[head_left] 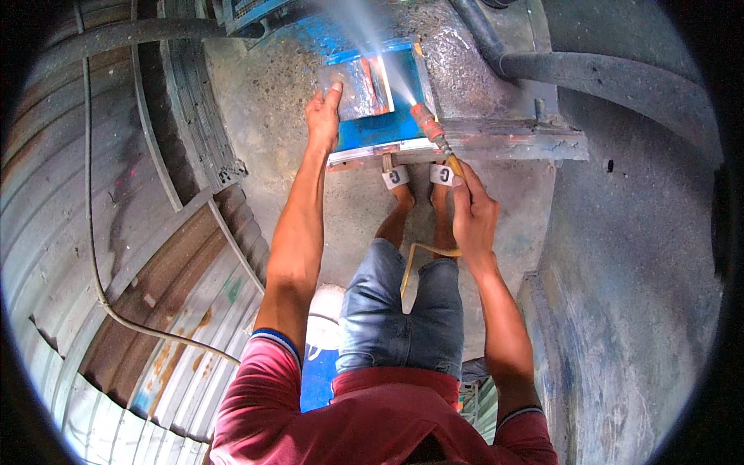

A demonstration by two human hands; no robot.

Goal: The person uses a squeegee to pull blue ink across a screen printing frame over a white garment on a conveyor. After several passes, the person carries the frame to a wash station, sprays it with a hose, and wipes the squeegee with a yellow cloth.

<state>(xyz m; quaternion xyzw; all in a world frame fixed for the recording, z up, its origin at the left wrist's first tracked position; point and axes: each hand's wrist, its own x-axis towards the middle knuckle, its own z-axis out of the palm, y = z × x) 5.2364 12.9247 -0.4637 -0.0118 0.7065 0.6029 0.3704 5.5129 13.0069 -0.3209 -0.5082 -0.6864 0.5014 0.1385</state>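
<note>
My right hand (474, 213) is closed around the yellow hose just behind a red spray nozzle (425, 120). A white jet of water (360, 27) shoots from the nozzle toward the far side. Below the jet is a flat, bright blue framed panel (372, 132), wet and tilted on a low ledge. Across its upper left lies a flat, wet grey sheet (350, 97) with reddish and white strips on its right side. At that sheet's left edge my left hand (322, 118) is closed, thumb on top; its other fingers are partly hidden.
My feet in white-strapped sandals (395, 177) stand before the concrete ledge (504, 146). The yellow hose (411, 260) hangs by my legs. Corrugated metal sheets (124, 256) stand left, a grey wall (628, 256) right. A thick dark pipe (604, 70) runs far right; a blue-and-white container (322, 333) is behind my left arm.
</note>
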